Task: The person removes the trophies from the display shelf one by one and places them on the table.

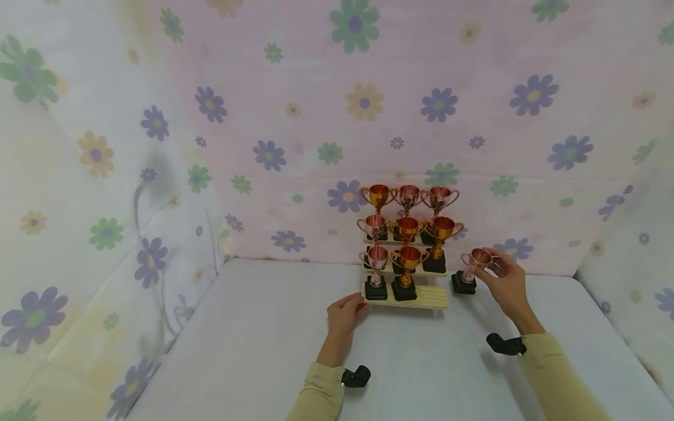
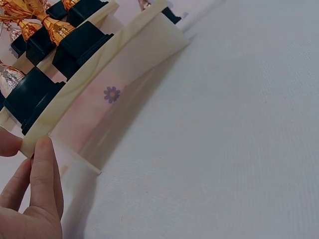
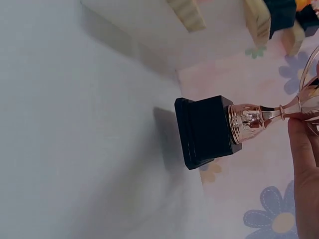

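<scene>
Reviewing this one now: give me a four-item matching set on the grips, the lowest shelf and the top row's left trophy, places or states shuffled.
1. Left-hand grip
2. Right-hand grip
3. Lowest shelf
4. Top row's left trophy

A. gold-coloured
B. on a rose-gold trophy
C. bears two trophies
D. at the lowest shelf's left end

Pairs: 1-D, 2-B, 3-C, 4-A

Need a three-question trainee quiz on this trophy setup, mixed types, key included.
1. Which hand holds the rose-gold trophy cup beside the tiered stand?
2. True or false: the bottom tier bears three trophies.
3. The left hand pinches the stand's: A) top tier, B) middle tier, C) bottom tier.

Key:
1. The right hand.
2. False: two, a pink trophy and a gold trophy.
3. C.
</scene>
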A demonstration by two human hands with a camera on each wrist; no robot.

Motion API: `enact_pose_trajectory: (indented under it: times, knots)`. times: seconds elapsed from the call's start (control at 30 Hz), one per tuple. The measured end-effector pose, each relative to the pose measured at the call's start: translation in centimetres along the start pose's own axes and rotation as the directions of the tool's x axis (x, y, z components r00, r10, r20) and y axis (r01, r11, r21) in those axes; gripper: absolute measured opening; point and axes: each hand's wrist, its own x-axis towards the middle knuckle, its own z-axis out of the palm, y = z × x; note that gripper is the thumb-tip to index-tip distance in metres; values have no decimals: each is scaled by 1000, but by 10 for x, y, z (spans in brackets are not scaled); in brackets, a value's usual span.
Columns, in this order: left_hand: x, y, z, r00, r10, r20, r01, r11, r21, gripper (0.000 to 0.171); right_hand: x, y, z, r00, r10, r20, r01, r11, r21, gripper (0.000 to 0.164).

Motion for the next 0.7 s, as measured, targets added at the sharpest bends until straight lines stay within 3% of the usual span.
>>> enact_pose_trajectory:
  times: [0.27, 0.5, 0.7]
  knots:
    - [0, -1, 1, 1000, -6, 4, 6, 1000, 4, 34, 28, 16, 2, 995, 60, 82, -59, 998, -4, 56]
    - [0, -6, 3, 1000, -10, 18, 10, 1000, -10, 34, 34, 22, 0, 992, 80, 97, -73, 995, -72, 58]
    - [0, -5, 2, 1000, -23, 4, 23, 1000, -9, 34, 33, 23, 1, 991, 83, 105, -79, 996, -42, 57]
